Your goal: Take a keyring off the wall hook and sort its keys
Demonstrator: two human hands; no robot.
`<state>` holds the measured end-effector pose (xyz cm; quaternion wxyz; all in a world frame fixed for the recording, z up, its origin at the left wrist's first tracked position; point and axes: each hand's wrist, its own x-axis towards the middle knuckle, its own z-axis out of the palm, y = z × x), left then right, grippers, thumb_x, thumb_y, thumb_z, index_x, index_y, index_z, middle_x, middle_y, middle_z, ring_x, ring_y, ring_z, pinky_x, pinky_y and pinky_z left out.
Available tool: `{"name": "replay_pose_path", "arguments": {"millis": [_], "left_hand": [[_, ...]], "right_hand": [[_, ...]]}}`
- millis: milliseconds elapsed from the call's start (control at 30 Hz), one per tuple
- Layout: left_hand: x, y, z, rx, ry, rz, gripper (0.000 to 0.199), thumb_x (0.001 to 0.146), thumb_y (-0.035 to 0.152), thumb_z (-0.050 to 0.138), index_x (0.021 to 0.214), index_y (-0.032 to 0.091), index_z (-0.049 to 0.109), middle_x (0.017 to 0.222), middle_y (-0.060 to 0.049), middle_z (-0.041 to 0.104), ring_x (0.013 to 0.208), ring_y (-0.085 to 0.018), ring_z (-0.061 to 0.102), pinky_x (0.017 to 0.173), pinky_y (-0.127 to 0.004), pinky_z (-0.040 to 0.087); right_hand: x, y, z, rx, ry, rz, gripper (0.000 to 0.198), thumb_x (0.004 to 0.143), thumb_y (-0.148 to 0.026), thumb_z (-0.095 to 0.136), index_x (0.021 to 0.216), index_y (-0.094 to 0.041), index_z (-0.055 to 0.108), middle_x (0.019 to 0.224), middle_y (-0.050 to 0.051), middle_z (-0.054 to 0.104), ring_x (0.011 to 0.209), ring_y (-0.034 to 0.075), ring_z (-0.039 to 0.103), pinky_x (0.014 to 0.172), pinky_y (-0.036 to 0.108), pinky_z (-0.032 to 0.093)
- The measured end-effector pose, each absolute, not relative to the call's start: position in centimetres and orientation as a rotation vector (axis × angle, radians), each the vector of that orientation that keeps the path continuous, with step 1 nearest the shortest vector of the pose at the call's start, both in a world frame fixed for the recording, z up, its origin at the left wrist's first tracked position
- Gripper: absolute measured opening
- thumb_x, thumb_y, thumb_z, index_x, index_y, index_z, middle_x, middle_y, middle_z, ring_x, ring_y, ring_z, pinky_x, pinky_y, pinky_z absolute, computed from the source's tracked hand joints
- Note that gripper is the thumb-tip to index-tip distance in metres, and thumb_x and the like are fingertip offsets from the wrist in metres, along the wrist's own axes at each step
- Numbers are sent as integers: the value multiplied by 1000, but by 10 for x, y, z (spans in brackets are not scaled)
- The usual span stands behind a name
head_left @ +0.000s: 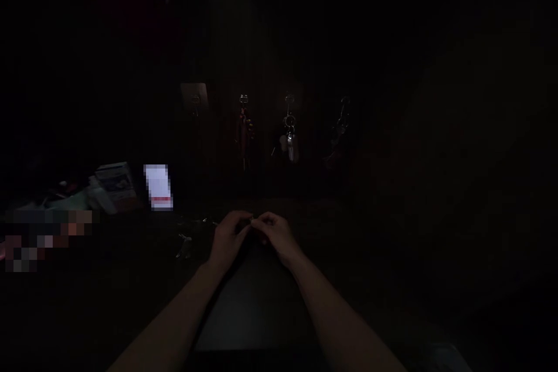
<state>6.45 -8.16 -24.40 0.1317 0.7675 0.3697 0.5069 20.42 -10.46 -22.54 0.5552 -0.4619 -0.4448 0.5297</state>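
Dark light: the whole scene was very dim, so only a few shapes could be made out.
Left hand: the left hand (227, 239) was curled, its fingers (239, 222) pressed together toward the right hand, at the middle of the dark surface (357, 256).
Right hand: the right hand (275, 235) met the left one, fingers (264, 222) bunched and touching those of the other hand.
Small object: a tiny glinting object (251, 219) sat where the two sets of fingertips met, seemingly pinched by both; too small and dark to name, and its long axis and pointing could not be told.
Hooks: four wall hooks (195, 99) stood in a row beyond the hands, well apart from them.
Key bunches: three bunches hung straight down, long axes vertical — one reddish bunch (244, 128), one silver key bunch (290, 140) and one dark bunch (340, 128); the leftmost hook looked bare.
Loose keys: a few faint metal pieces (185, 241) lay on the surface just left of the left hand; their number could not be counted.
Lit phone: one bright white screen (158, 186) stood farther left.
Box: one pale printed box (114, 181) lay beside the screen.
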Motion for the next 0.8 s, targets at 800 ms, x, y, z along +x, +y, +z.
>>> {"name": "replay_pose_path", "arguments": {"millis": [800], "left_hand": [[62,-91,-232,1884,1265,1531,20,75,35,59,91,23,57,88,0,67,83,-16,64,78,-31,50]], "right_hand": [[229,-83,-240,-1044,-762,944,31,63,-50,59,65,-20,52,54,-5,52,43,7,41,41,19,28]]}}
